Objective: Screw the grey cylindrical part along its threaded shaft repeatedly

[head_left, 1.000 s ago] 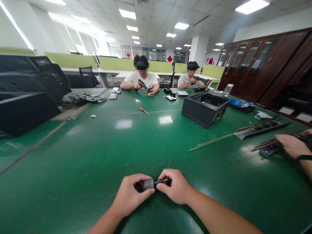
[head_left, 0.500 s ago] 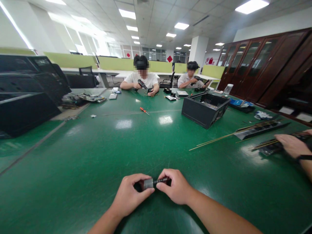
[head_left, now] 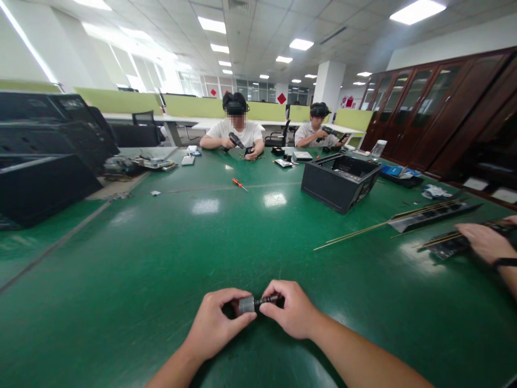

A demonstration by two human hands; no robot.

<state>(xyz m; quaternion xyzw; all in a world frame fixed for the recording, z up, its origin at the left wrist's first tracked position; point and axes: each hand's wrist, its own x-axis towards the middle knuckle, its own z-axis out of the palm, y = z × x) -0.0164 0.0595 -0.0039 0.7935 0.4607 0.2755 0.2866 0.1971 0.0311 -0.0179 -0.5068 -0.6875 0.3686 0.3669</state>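
I see my left hand (head_left: pixel 216 323) curled, fingers pinching the grey cylinder (head_left: pixel 246 304) low over the green table (head_left: pixel 161 258); my right hand (head_left: pixel 293 310) pinches its dark rod (head_left: pixel 267 299).

My left hand (head_left: pixel 216 323) wraps its fingers (head_left: pixel 242 319) round a small grey cylinder (head_left: pixel 246 305), and my right hand (head_left: pixel 291 311) pinches the thin dark ridged shaft (head_left: pixel 266 299) sticking out of its end. Both hands sit low over the green surface (head_left: pixel 161 258), close together. Farther off on my right lies a black crate (head_left: pixel 338 182), with long brass rods (head_left: pixel 355 231) and a dark strip (head_left: pixel 432 214) near it. A co-worker's hand (head_left: pixel 482 241) rests on another dark strip at the right edge. An orange screwdriver (head_left: pixel 239 184) lies mid-surface. Two people sit across, each holding a tool.
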